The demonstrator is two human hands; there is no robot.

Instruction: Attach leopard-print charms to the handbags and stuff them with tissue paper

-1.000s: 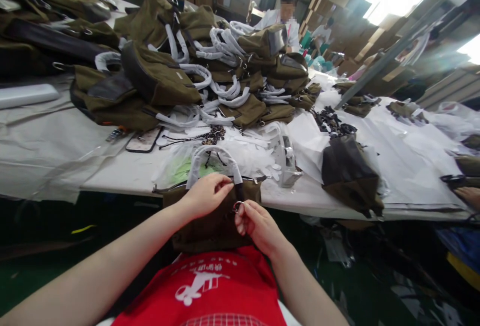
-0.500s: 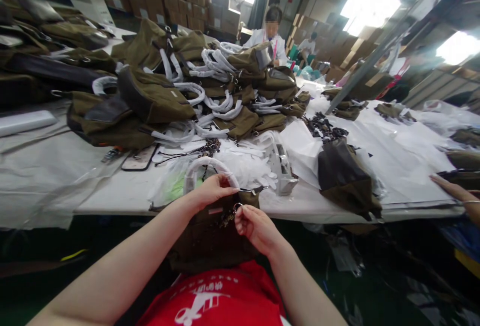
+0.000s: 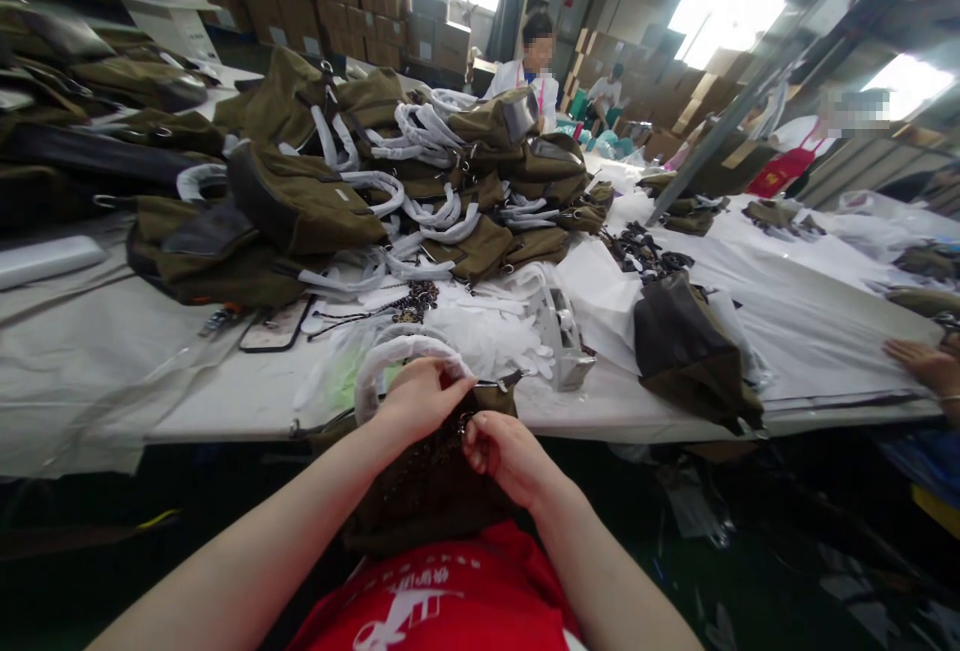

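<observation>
An olive-green handbag [image 3: 416, 506] leans between my body and the table edge, its wrapped handle [image 3: 371, 368] standing up in white film. My left hand [image 3: 424, 396] is closed on the bag's top edge beside the handle, near the open end of a zipper [image 3: 491, 385]. Just below it, my right hand [image 3: 501, 448] pinches a small metal ring with a dark chain [image 3: 450, 446] hanging from it, against the bag's front. My fingers partly hide the ring and whatever it hooks to.
Many olive bags [image 3: 307, 201] with wrapped handles lie heaped across the table. Nearer are a phone [image 3: 274, 329], loose chains [image 3: 412, 303], a grey tape dispenser [image 3: 561, 336] and a dark-bottomed bag [image 3: 686, 351]. A co-worker's hand [image 3: 919, 361] rests at the right; a slanted pole [image 3: 720, 156] rises behind.
My left hand has shifted slightly left and turned its back more upward. The right hand has brought the ring closer to the bag's top. At the right, the co-worker's hand has moved rightward.
</observation>
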